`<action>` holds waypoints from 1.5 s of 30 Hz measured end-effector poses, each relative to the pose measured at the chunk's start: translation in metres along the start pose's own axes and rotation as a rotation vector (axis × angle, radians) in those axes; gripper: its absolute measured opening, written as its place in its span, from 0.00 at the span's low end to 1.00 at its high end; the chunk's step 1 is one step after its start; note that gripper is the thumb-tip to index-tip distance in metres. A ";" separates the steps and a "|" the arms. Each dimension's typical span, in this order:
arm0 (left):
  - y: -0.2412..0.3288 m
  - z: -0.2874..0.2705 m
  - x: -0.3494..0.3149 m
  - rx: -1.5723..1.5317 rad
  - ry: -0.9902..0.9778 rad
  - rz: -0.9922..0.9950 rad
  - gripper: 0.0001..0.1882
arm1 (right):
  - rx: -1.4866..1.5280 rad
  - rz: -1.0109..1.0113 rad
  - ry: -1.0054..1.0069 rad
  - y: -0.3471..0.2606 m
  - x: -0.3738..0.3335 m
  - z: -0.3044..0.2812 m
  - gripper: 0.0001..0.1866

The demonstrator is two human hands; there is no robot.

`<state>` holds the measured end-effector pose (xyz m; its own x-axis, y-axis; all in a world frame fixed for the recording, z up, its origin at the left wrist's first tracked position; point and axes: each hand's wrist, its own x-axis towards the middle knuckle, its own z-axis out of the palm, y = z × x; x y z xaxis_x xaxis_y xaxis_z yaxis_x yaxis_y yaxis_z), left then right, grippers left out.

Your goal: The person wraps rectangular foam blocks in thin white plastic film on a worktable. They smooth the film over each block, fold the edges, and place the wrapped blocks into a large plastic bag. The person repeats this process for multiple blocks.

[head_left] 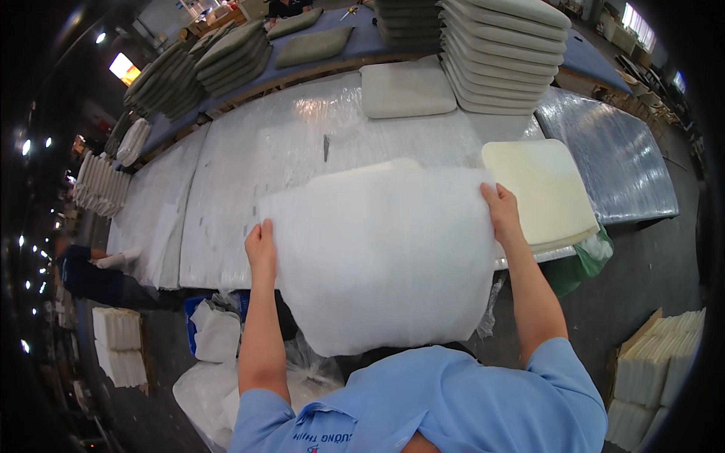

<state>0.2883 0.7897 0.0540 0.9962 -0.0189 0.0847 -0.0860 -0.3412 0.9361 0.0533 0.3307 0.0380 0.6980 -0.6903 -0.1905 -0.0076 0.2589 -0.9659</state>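
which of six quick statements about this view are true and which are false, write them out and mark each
1. The left hand grips one side of the white sheet. True.
2. The right hand is well away from the sheet. False: it grips the other side.
3. A cream pad lies to the right of the sheet. True.
4. The tall cushion stack stands left of the sheet. False: it stands beyond it, toward the right.
5. The wearer's shirt is red. False: it is light blue.
6. A green bag shows near the cream pad. True.
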 end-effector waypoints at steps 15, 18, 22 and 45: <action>0.024 0.157 0.371 0.029 -0.174 -0.039 0.20 | -0.417 -0.174 0.274 -0.051 0.283 0.133 0.20; 0.063 0.162 0.423 -0.046 -0.145 -0.024 0.22 | -0.463 -0.242 0.318 -0.090 0.308 0.169 0.19; 0.121 0.148 0.454 -0.389 -0.308 0.089 0.27 | -0.228 -0.405 0.289 -0.162 0.318 0.172 0.18; -0.082 -0.070 -0.039 0.141 -0.883 -0.488 0.14 | -0.212 0.301 -0.043 0.097 -0.077 -0.041 0.12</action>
<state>0.2558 0.8842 -0.0020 0.5799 -0.5153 -0.6310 0.2770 -0.6036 0.7476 -0.0306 0.3811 -0.0483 0.6711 -0.5745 -0.4686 -0.3625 0.2970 -0.8834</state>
